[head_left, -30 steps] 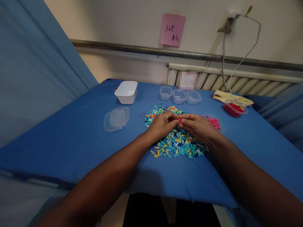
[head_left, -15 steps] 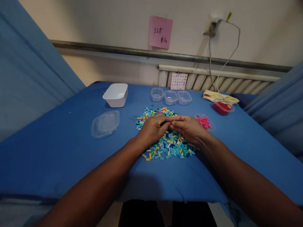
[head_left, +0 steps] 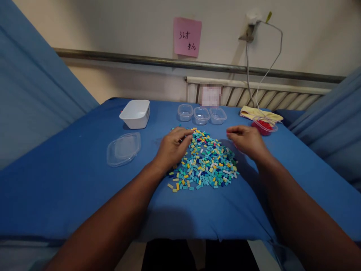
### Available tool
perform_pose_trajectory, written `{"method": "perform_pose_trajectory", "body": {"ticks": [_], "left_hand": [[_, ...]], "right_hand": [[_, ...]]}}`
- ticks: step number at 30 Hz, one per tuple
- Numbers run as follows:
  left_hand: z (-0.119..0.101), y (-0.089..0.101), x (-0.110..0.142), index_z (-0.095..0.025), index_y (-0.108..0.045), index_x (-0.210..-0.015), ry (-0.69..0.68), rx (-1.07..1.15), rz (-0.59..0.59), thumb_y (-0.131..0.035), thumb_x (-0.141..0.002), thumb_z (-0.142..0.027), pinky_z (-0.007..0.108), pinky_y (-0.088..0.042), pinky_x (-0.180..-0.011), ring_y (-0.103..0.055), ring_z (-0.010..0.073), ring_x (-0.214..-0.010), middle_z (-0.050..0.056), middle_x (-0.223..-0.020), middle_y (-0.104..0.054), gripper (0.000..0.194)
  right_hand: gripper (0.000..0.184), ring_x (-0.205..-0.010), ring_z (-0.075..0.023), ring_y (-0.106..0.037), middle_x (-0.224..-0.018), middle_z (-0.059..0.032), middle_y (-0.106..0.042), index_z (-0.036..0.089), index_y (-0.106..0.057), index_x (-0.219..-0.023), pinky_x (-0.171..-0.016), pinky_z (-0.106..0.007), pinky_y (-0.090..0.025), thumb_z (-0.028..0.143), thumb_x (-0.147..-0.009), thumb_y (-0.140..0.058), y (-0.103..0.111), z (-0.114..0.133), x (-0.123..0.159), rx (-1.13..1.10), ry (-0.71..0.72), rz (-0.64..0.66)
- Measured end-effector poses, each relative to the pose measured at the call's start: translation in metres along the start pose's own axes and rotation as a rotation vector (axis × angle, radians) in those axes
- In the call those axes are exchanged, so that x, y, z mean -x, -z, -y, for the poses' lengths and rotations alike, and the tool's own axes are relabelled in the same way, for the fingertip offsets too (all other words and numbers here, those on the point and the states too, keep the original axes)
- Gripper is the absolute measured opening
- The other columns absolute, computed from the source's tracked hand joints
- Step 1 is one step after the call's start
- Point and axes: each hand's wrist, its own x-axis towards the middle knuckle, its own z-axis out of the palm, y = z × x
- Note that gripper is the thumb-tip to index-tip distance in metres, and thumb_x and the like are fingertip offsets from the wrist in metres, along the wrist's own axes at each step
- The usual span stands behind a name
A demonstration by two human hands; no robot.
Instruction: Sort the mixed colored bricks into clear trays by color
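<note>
A heap of small building bricks, mostly light blue, yellow, dark blue and green, is spread over the blue cloth in front of me. Over its upper left edge is my left hand, thumb and forefinger apart, with nothing seen between them. My right hand is to the right of the heap, fingers pinched on a small pinkish-red brick that barely shows at the fingertips. It covers most of the shallow clear lid of pink bricks seen earlier.
Three clear tubs stand at the back, with a white bin left of them. A clear lid lies at left. At back right, a tub of red bricks sits by a yellow cloth and a hanging cable.
My hands were together over the heap with a small red piece between them. Now they are apart: the right has moved right towards the pink bricks, the left slightly left.
</note>
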Motion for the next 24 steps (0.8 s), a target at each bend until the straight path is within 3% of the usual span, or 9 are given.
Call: {"method": "perform_pose_trajectory", "body": {"ticks": [3,8,13,24], "left_hand": [[0.019,0.017,-0.006,-0.018,-0.083,-0.112,0.146,-0.041,-0.160,-0.064,-0.101,-0.033,0.034,-0.056,-0.095,-0.072,0.0211,-0.102,0.007,-0.107,-0.078,0.027],[0.048,0.030,-0.008,-0.017,-0.084,-0.114,0.376,-0.045,-0.280,-0.066,-0.095,-0.039,0.034,-0.057,-0.091,-0.071,0.0215,-0.092,0.007,-0.101,-0.078,0.035],[0.060,0.031,-0.009,-0.013,-0.084,-0.113,0.456,0.020,-0.337,-0.067,-0.090,-0.040,0.031,-0.056,-0.082,-0.068,0.0197,-0.082,0.008,-0.092,-0.077,0.039],[0.077,0.038,-0.011,-0.012,-0.082,-0.105,0.630,0.199,-0.495,-0.073,-0.078,-0.038,0.026,-0.048,-0.067,-0.065,0.0159,-0.072,0.006,-0.085,-0.075,0.038]], "right_hand": [[0.028,-0.092,-0.0282,-0.078,-0.099,-0.0128,-0.085,0.017,-0.087,-0.105,-0.093,-0.044,-0.062,0.024,-0.089,-0.064,0.030,-0.028,-0.014,0.414,0.141,-0.126],[0.035,-0.093,-0.0295,-0.079,-0.105,-0.0138,-0.086,0.018,-0.087,-0.111,-0.091,-0.043,-0.060,0.023,-0.092,-0.058,0.043,-0.047,-0.019,0.712,0.202,-0.065],[0.039,-0.095,-0.0304,-0.079,-0.109,-0.0148,-0.086,0.017,-0.085,-0.122,-0.091,-0.042,-0.059,0.023,-0.095,-0.059,0.042,-0.042,-0.016,0.805,0.160,0.027],[0.039,-0.097,-0.0273,-0.081,-0.109,-0.0122,-0.086,0.018,-0.086,-0.122,-0.092,-0.037,-0.060,0.023,-0.095,-0.059,0.043,-0.051,-0.018,0.771,0.158,-0.003]]}}
